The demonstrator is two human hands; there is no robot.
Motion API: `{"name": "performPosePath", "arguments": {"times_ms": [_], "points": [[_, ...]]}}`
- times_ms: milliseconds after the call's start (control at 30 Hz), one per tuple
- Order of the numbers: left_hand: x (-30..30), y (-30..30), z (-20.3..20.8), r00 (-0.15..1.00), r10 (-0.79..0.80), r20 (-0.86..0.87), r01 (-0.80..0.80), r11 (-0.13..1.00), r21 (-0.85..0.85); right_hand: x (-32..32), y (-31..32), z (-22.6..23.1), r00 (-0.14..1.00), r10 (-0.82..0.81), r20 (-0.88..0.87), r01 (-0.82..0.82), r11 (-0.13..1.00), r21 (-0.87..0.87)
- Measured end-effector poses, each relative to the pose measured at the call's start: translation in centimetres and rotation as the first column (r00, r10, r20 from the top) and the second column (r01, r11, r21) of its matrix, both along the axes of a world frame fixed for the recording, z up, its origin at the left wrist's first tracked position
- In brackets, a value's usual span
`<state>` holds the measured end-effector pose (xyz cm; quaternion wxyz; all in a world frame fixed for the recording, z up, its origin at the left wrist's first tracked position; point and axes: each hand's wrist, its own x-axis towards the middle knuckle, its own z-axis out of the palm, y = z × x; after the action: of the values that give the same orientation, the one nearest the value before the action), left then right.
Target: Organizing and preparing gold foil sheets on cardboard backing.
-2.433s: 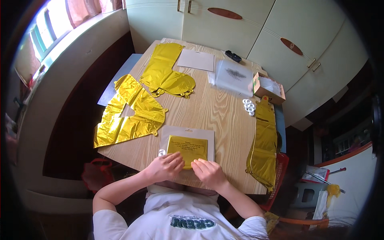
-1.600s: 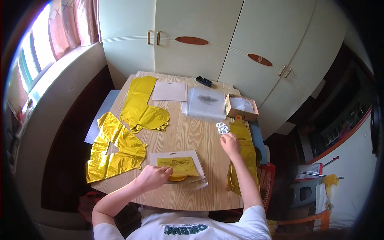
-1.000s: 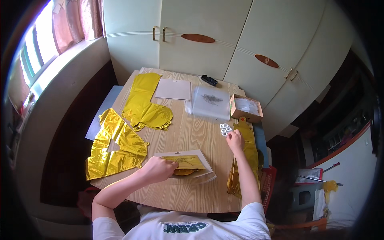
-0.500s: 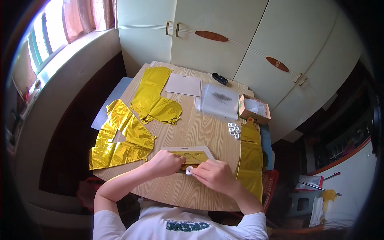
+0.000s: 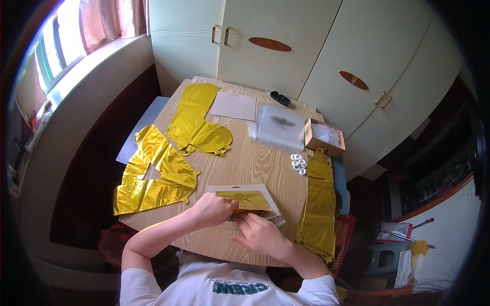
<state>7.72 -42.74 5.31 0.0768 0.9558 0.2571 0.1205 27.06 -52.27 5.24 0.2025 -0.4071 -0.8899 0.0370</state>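
A flat clear bag (image 5: 278, 220) with a white hang-hole card (image 5: 265, 187) and folded gold foil (image 5: 247, 200) lies near the front of the table. My left hand (image 5: 214, 209) is closed on its near left edge, the thumb and fingers pinched together. My right hand (image 5: 260, 234) is at the bag's near edge, its fingers stretched toward it and partly hidden there. The right thumb stands apart from the fingers. No white ring-shaped roll shows in either hand.
Gold foil balloons, A-shaped (image 5: 153, 178), L-shaped (image 5: 199, 122) and long (image 5: 317, 204), lie on the wooden table (image 5: 245, 168). Several white rolls (image 5: 298, 164), clear bags (image 5: 280, 127), cards (image 5: 235, 106), a box (image 5: 326, 137) and a black stapler-like object (image 5: 280, 99) stand farther back.
My right hand has moved left and slightly down to the bag's near edge. The white roll it pinched is out of sight. My left hand keeps its grip.
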Motion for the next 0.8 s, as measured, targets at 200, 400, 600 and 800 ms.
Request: {"name": "performPosePath", "arguments": {"times_ms": [200,400,600,800], "points": [[0.4,-1.0,-0.6,1.000,-0.011,-0.014,0.012,0.996,0.088,-0.6,0.8,-1.6,0.990,-0.041,0.132,0.081,0.945,-0.318],[0.5,-2.4,-2.7,0.995,0.057,-0.087,-0.035,0.970,0.240,-0.5,-0.3,-1.1,0.982,-0.058,0.182,0.132,0.895,-0.426],[-1.2,-3.2,-7.5,0.991,0.072,-0.110,-0.017,0.899,0.438,2.5,-2.8,-0.2,0.986,0.157,0.057,-0.095,0.807,-0.583],[-1.3,-3.8,-7.2,0.992,0.102,-0.071,-0.082,0.966,0.243,7.2,3.7,-0.1,0.972,-0.122,-0.201,-0.057,0.706,-0.706]]}}
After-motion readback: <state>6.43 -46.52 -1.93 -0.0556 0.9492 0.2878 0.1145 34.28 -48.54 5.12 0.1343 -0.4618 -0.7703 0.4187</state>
